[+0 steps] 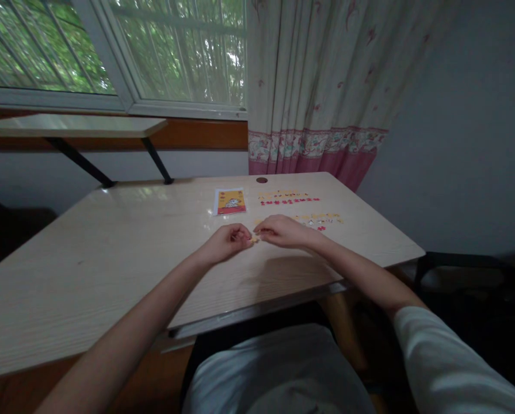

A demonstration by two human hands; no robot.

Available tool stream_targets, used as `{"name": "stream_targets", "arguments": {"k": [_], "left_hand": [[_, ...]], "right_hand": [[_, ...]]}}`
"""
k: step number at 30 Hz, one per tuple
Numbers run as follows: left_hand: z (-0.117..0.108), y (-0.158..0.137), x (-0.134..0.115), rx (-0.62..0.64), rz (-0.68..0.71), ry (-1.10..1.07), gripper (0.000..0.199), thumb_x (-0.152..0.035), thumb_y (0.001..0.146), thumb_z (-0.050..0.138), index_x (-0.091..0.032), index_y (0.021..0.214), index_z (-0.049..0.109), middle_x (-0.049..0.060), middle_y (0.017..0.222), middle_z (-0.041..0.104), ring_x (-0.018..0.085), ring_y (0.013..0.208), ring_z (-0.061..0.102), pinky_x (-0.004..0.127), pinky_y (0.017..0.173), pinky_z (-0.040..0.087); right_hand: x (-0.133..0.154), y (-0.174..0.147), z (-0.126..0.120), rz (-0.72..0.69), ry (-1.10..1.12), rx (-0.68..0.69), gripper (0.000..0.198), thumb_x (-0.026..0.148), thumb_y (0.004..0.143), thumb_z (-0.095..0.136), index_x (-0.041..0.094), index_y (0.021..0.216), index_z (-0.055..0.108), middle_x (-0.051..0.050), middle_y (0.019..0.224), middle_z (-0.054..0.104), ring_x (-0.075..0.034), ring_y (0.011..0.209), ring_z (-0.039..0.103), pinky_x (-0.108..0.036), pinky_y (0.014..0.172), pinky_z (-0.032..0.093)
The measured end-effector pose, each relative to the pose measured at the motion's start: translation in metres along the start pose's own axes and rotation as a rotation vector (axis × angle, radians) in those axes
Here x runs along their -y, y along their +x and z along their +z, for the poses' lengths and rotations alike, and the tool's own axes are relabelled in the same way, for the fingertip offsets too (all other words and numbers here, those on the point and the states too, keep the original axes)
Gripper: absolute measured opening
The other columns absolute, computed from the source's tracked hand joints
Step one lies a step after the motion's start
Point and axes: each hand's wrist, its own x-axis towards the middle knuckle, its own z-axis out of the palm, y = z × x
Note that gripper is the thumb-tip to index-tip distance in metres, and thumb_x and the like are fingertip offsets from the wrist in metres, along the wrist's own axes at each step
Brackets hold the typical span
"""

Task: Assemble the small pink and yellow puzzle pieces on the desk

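Note:
My left hand (227, 242) pinches a small yellowish jigsaw puzzle piece (254, 238) between thumb and fingertips, just above the table. From the other side, my right hand (283, 231) closes its fingertips at the same spot; whether it grips that piece or a second one is too small to tell. Beyond my right hand lie loose puzzle pieces in rows: a red row (290, 202), a yellow and dark row (285, 195) behind it, and a nearer yellow and white row (321, 219), partly hidden by the hand. A single red piece (321, 228) lies by my right wrist.
A picture card (230, 202) in yellow and red, with a white animal, lies behind my left hand. Further back are a round cable hole (262, 180) and a raised shelf (76, 125) on dark struts. A curtain (309, 86) hangs at the table's (132, 259) far edge.

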Motion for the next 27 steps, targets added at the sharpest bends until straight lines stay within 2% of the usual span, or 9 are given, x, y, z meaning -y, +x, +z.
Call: {"name": "stream_targets", "arguments": {"k": [4,7,11,20,27], "left_hand": [[0.0,0.001,-0.004,-0.102,-0.023,-0.135,0.035,-0.041,0.06,0.078,-0.015,0.071,0.059,-0.001,0.061,0.058,0.01,0.054,0.049,0.022,0.052,0.035],[-0.001,0.001,-0.008,-0.108,-0.022,-0.151,0.035,-0.041,0.057,0.08,-0.015,0.07,0.06,0.001,0.064,0.061,0.011,0.058,0.052,0.024,0.055,0.038],[-0.001,0.0,-0.012,-0.095,-0.034,-0.173,0.034,-0.038,0.056,0.081,-0.014,0.072,0.062,0.001,0.066,0.062,0.012,0.06,0.055,0.025,0.058,0.041],[-0.006,0.003,-0.008,-0.097,-0.034,-0.27,0.03,-0.024,0.059,0.08,-0.015,0.079,0.06,0.0,0.066,0.064,0.013,0.062,0.059,0.027,0.062,0.047],[-0.005,0.003,-0.007,-0.12,-0.036,-0.348,0.034,-0.022,0.055,0.083,-0.014,0.078,0.06,0.0,0.066,0.065,0.012,0.061,0.06,0.024,0.059,0.046]], "right_hand": [[0.007,-0.002,0.013,0.011,-0.022,-0.117,0.02,0.029,0.088,0.06,0.017,0.102,0.069,-0.007,0.086,0.07,-0.016,0.082,0.061,-0.028,0.076,0.042],[0.011,-0.003,0.02,0.045,-0.013,-0.216,0.022,0.032,0.087,0.062,0.017,0.102,0.068,-0.006,0.083,0.069,-0.016,0.081,0.06,-0.028,0.075,0.041],[0.011,-0.002,0.026,0.022,-0.002,-0.301,0.022,0.032,0.088,0.059,0.017,0.101,0.068,-0.006,0.081,0.068,-0.016,0.078,0.059,-0.028,0.074,0.04],[0.016,-0.005,0.033,0.052,-0.081,-0.384,0.024,0.036,0.089,0.054,0.02,0.1,0.068,-0.005,0.079,0.069,-0.017,0.079,0.06,-0.031,0.075,0.038],[0.019,-0.004,0.031,0.09,-0.12,-0.378,0.026,0.041,0.089,0.054,0.022,0.098,0.069,-0.005,0.076,0.069,-0.018,0.077,0.06,-0.032,0.074,0.036]]}}
